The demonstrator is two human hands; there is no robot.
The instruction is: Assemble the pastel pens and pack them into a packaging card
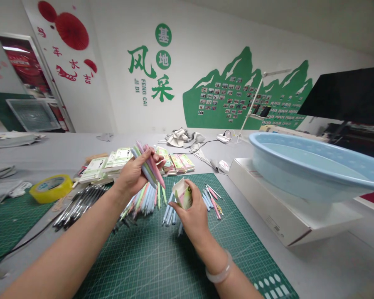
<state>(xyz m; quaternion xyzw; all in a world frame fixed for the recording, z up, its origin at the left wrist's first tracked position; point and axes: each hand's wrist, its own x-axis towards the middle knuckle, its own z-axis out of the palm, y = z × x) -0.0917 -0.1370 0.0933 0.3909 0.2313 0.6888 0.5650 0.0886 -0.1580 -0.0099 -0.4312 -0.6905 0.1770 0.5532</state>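
My left hand (138, 169) is closed around a bundle of pens (151, 168) in pink, green and blue, their tips slanting down to the right. In my right hand (193, 211) is a small open-topped box (183, 193), green, white and pink, with its opening turned up and toward the pens. The two are close but apart. Below them, blue pens (169, 214) lie on the green cutting mat (137, 261). A pile of mixed coloured pens (145, 201) lies under my left hand. More pens (212, 198) lie to the right of the box.
Black pens (81, 205) and yellow tape (51, 188) lie at left. Flat boxes (120, 158) and small boxes (182, 162) stand behind. A blue basin (311, 166) rests on a white carton (286, 216) at right. Cloth pieces (182, 137) and a cable (205, 144) are at the back.
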